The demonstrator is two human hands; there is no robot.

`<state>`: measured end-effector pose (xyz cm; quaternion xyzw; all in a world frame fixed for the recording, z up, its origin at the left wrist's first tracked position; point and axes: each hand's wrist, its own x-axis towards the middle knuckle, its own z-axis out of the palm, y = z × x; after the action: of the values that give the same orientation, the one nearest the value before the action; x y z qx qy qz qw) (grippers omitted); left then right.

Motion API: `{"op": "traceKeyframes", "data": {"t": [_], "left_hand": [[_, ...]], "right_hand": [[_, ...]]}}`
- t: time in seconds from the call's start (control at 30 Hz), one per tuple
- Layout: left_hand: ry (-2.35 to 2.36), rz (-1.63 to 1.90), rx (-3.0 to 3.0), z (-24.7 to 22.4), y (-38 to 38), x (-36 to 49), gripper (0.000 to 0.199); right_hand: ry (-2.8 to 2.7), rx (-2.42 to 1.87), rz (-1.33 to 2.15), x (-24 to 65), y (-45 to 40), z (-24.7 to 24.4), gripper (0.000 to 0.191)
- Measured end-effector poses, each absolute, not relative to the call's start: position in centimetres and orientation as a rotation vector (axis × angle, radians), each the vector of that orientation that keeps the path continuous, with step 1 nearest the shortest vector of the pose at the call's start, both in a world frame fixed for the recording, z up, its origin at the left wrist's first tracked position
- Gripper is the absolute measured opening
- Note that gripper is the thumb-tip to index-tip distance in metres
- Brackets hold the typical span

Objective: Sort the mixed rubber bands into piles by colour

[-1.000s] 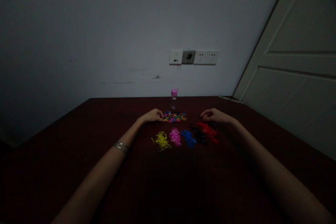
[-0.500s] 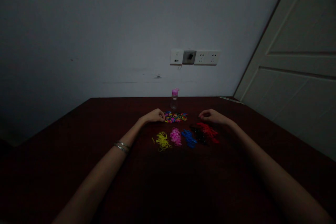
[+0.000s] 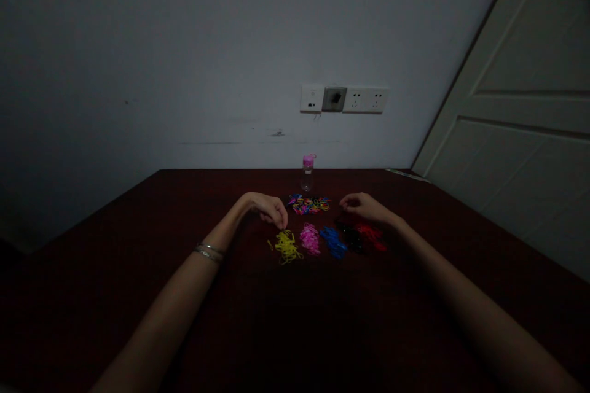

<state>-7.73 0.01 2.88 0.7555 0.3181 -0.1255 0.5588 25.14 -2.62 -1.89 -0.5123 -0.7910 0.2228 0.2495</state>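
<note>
My left hand (image 3: pixel 271 209) is bent down at the wrist, its fingers closed in a pinch at the top edge of a pile of yellow rubber bands (image 3: pixel 287 248). Whatever lies between those fingertips is too small to see. My right hand (image 3: pixel 364 206) hovers just right of a mixed pile of coloured rubber bands (image 3: pixel 310 204), thumb and forefinger curled together; their contents cannot be made out. Nearer me, small bands lie sorted by colour: pink bands (image 3: pixel 310 239), blue bands (image 3: pixel 332 242), black bands (image 3: pixel 352 237) and red bands (image 3: pixel 371 237), the last partly shaded below my right wrist.
Behind the mixed pile stands a small clear bottle (image 3: pixel 306 179) with a pink cap. One yellow band (image 3: pixel 270 245) lies apart from its pile. The dark red table (image 3: pixel 221 319) meets a wall with sockets (image 3: pixel 366 100); a pale door (image 3: pixel 520 104) is at right.
My left hand has moved from the left edge of the mixed pile toward me, down to the yellow pile. My right hand has shifted slightly left, closer to the mixed pile.
</note>
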Motion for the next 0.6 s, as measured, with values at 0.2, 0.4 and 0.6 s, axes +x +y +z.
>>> {"op": "traceKeyframes", "data": {"t": [0.2, 0.4, 0.6], "left_hand": [[0.759, -0.098, 1.792, 2.8, 0.4, -8.0, 0.025], [0.829, 0.173, 1.855, 1.7, 1.2, -8.1, 0.029], [0.884, 0.198, 1.827, 1.0, 1.4, -7.8, 0.031]], "right_hand": [[-2.165, -1.29, 0.482, 22.5, -3.1, -2.4, 0.024], [-2.23, -1.354, 0.266, 20.5, -3.4, -2.7, 0.04], [-2.258, -1.452, 0.151, 19.7, -3.5, -2.8, 0.041]]}}
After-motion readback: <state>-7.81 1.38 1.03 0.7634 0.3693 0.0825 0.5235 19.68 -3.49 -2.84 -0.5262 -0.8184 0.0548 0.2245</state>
